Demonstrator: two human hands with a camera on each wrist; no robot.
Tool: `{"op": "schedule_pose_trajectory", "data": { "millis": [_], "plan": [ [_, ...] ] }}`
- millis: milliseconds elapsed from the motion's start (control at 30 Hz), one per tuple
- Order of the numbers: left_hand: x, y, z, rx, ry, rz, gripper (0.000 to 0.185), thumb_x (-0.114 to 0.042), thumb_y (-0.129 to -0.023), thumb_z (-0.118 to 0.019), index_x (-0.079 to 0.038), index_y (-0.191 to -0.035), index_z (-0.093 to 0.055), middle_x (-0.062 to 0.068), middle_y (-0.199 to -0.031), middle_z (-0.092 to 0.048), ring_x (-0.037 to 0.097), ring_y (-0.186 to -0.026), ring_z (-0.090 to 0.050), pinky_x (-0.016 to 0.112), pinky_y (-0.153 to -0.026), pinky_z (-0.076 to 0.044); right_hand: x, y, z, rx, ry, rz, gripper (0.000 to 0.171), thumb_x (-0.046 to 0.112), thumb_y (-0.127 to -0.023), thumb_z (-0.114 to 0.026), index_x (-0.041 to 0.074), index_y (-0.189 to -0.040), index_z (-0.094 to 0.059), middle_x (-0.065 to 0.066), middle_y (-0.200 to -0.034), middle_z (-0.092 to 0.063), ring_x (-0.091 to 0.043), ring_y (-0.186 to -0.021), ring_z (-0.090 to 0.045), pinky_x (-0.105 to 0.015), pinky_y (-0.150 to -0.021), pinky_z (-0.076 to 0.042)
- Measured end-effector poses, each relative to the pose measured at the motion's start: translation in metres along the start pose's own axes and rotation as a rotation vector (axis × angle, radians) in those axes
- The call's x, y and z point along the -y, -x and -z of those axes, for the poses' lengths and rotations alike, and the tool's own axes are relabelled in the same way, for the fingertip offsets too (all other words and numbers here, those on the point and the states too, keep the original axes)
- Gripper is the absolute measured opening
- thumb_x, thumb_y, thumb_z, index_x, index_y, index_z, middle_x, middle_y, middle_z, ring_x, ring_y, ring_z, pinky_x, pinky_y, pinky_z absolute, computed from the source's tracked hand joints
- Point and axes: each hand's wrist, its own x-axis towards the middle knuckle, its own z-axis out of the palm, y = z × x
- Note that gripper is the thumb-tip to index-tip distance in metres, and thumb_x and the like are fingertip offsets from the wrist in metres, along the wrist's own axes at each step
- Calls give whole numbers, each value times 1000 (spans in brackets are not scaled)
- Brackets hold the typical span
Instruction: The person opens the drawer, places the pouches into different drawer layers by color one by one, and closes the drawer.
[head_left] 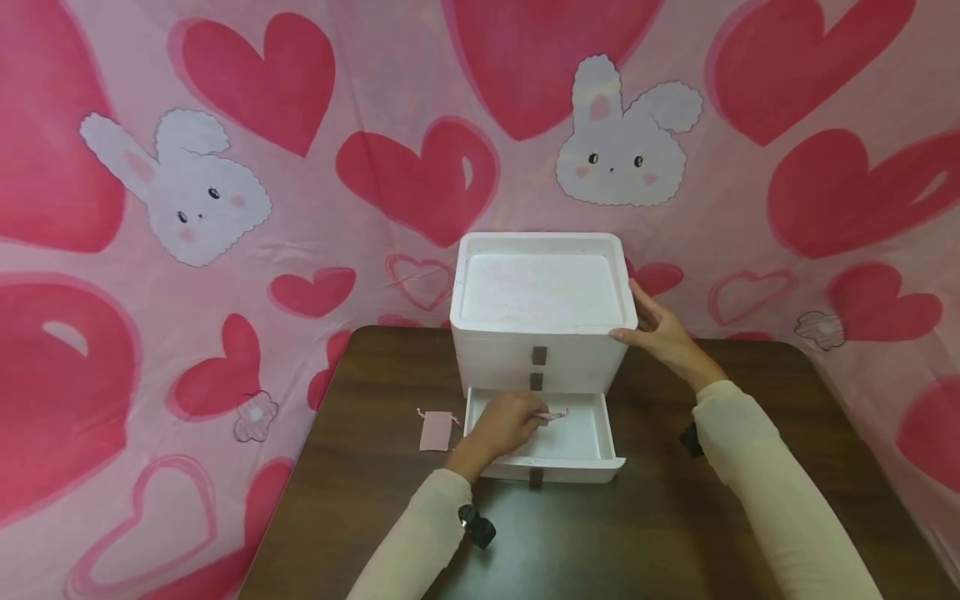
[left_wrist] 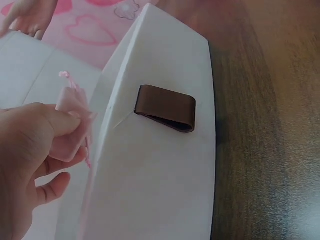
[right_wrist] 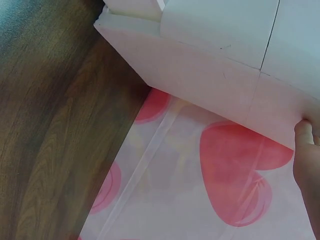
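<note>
A small pink drawstring pouch (left_wrist: 70,120) is pinched between the thumb and fingers of my left hand (head_left: 504,427), just over the pulled-out bottom drawer (head_left: 617,463). Pink cord hangs from the pouch in the left wrist view. The drawer belongs to a white drawer unit (head_left: 498,362) with brown tab pulls. My right hand (head_left: 666,340) rests on the unit's upper right side, thumb at the front corner and fingers spread along the side. In the right wrist view, only part of that hand shows, touching the white side wall.
Another pink pouch (head_left: 437,432) lies flat on the dark wooden table (head_left: 390,367), left of the drawer. On top, the unit has a shallow rimmed tray (head_left: 540,287). Behind the table hangs a pink cloth (head_left: 405,67) printed with hearts and rabbits.
</note>
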Motion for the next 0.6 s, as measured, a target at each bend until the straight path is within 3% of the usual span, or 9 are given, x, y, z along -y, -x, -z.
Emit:
{"op": "schedule_pose_trajectory", "data": {
  "millis": [300, 600],
  "plan": [
    [0, 3, -1, -5, -32, -7, 22, -29, -97, -69, -18, -116, -77, -5, -110, -78, 11, -100, -72, 26, -89, -58, 2, 1, -1, 6, 3, -15, 98, 12, -95, -70, 28, -164, -2, -5, -174, -2, -38, -160, -10, -55, -120, -26],
    [-3, 7, 3, 38, -28, 58, 29, -21, -97, -65, -18, -125, -72, 0, -127, -74, 19, -114, -71, 36, -98, -58, 1, 1, -1, 5, 14, -10, 98, 12, -95, -70, 30, -164, -2, -5, -174, -2, -38, -160, -11, -55, -120, -26]
  ]
}}
